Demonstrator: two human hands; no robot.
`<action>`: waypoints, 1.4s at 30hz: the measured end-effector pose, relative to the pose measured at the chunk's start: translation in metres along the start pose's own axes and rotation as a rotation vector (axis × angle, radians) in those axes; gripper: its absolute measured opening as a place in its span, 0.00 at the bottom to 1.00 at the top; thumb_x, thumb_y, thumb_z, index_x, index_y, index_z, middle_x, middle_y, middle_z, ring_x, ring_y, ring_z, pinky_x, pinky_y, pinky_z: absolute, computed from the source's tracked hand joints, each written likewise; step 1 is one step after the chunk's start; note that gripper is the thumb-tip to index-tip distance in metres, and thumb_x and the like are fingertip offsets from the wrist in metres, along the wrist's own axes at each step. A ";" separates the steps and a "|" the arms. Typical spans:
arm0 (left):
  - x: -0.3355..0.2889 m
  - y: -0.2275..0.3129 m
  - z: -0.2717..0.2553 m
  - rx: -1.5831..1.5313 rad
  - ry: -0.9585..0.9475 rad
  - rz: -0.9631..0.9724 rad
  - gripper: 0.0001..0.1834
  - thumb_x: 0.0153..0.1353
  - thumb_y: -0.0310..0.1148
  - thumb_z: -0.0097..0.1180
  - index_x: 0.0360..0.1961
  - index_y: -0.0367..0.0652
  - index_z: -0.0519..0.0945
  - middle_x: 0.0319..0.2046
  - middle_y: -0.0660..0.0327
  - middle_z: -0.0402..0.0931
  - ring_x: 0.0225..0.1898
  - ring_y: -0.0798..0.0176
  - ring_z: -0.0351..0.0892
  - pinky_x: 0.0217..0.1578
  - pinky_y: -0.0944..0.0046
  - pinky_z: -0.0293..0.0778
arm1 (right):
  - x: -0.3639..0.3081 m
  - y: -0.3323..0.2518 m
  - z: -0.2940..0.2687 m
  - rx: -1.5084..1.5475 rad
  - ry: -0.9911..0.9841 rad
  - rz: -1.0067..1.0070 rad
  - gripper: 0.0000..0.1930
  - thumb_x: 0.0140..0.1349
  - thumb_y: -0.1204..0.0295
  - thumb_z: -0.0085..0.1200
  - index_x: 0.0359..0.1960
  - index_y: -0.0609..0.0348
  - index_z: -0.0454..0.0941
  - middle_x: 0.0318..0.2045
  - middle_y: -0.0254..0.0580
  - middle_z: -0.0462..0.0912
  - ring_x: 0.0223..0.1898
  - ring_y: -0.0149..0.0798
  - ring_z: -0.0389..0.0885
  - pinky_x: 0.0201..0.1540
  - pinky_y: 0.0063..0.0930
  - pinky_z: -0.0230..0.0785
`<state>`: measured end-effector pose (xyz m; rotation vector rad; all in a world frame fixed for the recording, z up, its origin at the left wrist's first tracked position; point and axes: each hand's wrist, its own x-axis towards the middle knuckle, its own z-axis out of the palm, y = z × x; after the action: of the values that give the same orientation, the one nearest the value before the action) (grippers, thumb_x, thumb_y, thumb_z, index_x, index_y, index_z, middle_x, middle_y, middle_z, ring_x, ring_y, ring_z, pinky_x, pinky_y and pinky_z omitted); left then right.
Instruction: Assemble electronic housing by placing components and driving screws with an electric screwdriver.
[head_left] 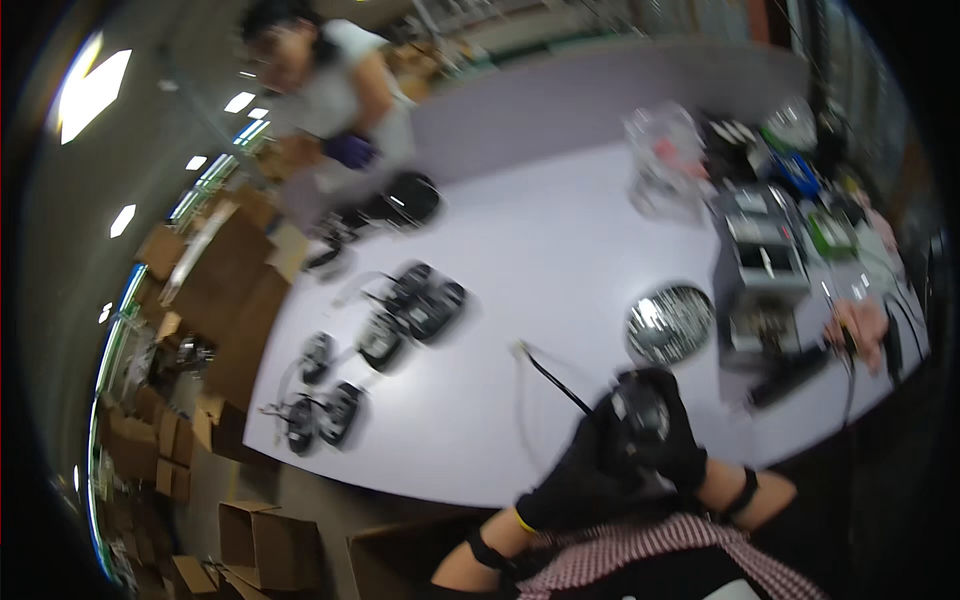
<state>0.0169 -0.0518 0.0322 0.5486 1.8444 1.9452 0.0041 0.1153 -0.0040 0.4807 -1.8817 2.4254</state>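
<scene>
Both my hands wear black gloves and meet near the table's front edge, close to my body. Between them is a small round black lamp with a shiny face. My left hand wraps its left side, and my right hand closes round its right side. A black cable runs from my grip to the upper left and ends in a pale tip over the table. Just beyond my hands lies an oval, silvery, ribbed disc. Motion blur hides the fingertips and finer details.
Several black round lamps with wires lie on the left of the white table. Grey bins, a clear plastic bag and a black-handled tool occupy the right. A gloved person stands across; cardboard boxes sit lower left.
</scene>
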 end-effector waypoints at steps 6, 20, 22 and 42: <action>-0.008 0.018 -0.025 0.089 -0.041 -0.069 0.68 0.37 0.34 0.77 0.73 0.40 0.40 0.67 0.49 0.53 0.69 0.50 0.58 0.63 0.57 0.64 | 0.015 -0.027 0.000 0.407 -0.088 0.070 0.49 0.40 0.72 0.67 0.67 0.53 0.54 0.60 0.46 0.66 0.61 0.40 0.67 0.61 0.34 0.67; -0.015 -0.009 -0.010 -0.221 0.345 -0.252 0.12 0.66 0.31 0.53 0.47 0.37 0.77 0.37 0.66 0.79 0.38 0.75 0.74 0.38 0.73 0.70 | 0.001 -0.027 -0.010 0.509 -0.047 0.384 0.44 0.54 0.69 0.64 0.70 0.56 0.52 0.60 0.42 0.70 0.61 0.37 0.69 0.63 0.34 0.64; -0.016 -0.015 -0.006 -0.227 0.465 -0.008 0.12 0.65 0.29 0.55 0.48 0.35 0.76 0.38 0.64 0.79 0.38 0.73 0.75 0.41 0.70 0.72 | -0.005 -0.037 0.001 0.182 0.012 0.376 0.39 0.57 0.69 0.62 0.69 0.58 0.54 0.59 0.42 0.71 0.61 0.36 0.69 0.62 0.33 0.64; -0.158 0.020 -0.236 0.648 1.253 0.319 0.21 0.71 0.28 0.39 0.61 0.31 0.70 0.57 0.50 0.73 0.61 0.56 0.69 0.64 0.59 0.65 | 0.022 -0.065 -0.051 -0.257 -0.357 0.454 0.30 0.53 0.63 0.67 0.56 0.63 0.72 0.46 0.43 0.82 0.47 0.35 0.80 0.53 0.32 0.72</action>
<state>0.0227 -0.3364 0.0391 -0.4094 3.3662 2.0000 -0.0139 0.1775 0.0522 0.5501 -2.6681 2.4072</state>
